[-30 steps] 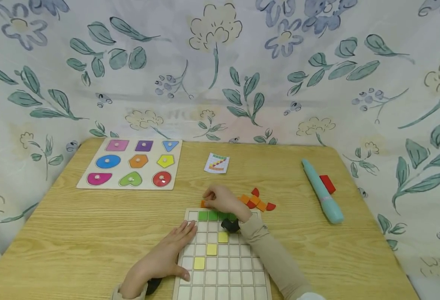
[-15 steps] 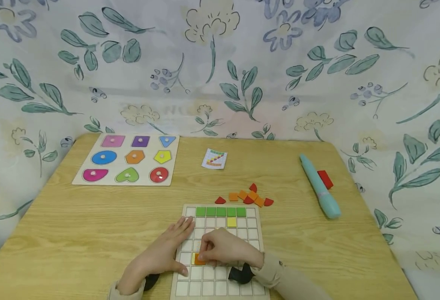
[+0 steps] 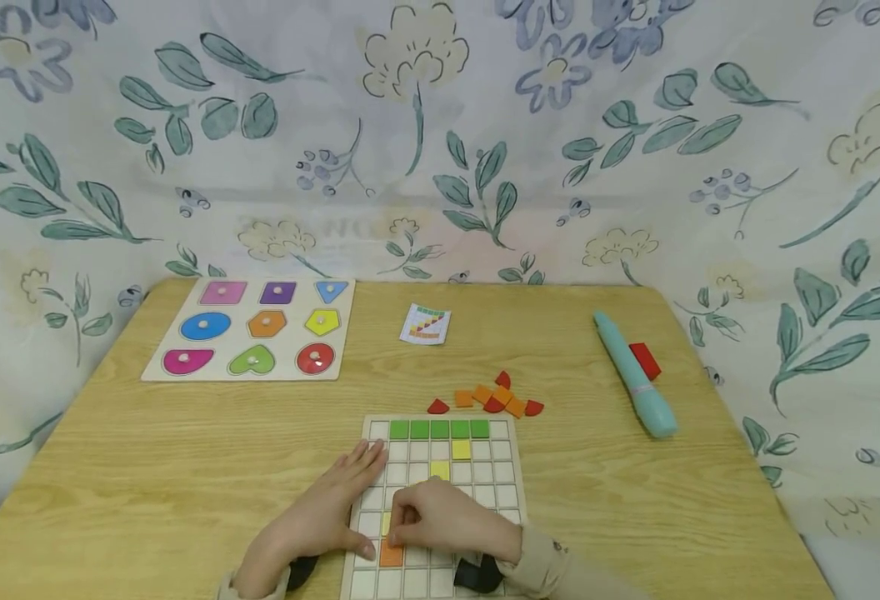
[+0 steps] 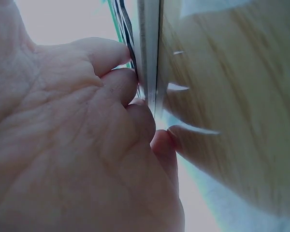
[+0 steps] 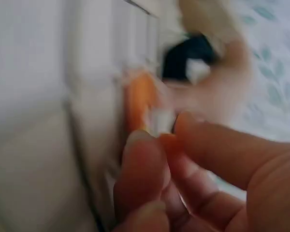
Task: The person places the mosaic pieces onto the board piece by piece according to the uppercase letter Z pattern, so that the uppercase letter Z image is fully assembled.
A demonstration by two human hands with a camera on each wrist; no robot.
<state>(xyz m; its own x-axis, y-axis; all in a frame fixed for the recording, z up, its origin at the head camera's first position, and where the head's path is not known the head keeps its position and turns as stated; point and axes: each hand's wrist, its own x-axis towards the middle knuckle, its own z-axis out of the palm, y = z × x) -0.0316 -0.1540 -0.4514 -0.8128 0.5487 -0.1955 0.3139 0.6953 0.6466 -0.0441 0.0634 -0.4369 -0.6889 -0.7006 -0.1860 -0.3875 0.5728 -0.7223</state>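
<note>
A grid board (image 3: 485, 546) of square cells lies in front of me, with a row of several green square tiles (image 3: 440, 429) near its far edge. Yellow square tiles (image 3: 461, 450) step diagonally down to the left, some partly covered by my right hand. My left hand (image 3: 327, 508) rests on the board's left edge, its fingers stretched out. At the lower left cells, my right hand (image 3: 451, 518) pinches an orange square tile (image 3: 391, 553) just below a yellow one. In the right wrist view, the orange tile (image 5: 139, 99) is blurred beside the fingertips.
Orange squares (image 3: 464, 398) and red quarter-round pieces (image 3: 438, 407) lie beyond the board. Farther back are a pattern card (image 3: 425, 325) and a shape puzzle (image 3: 248, 329). A teal tapered object (image 3: 638, 379) and a red block (image 3: 646, 360) are at the right.
My right hand has come from the loose pieces beyond the board to its lower left, carrying an orange tile, then slightly nearer me. My left hand has stayed at the board's edge.
</note>
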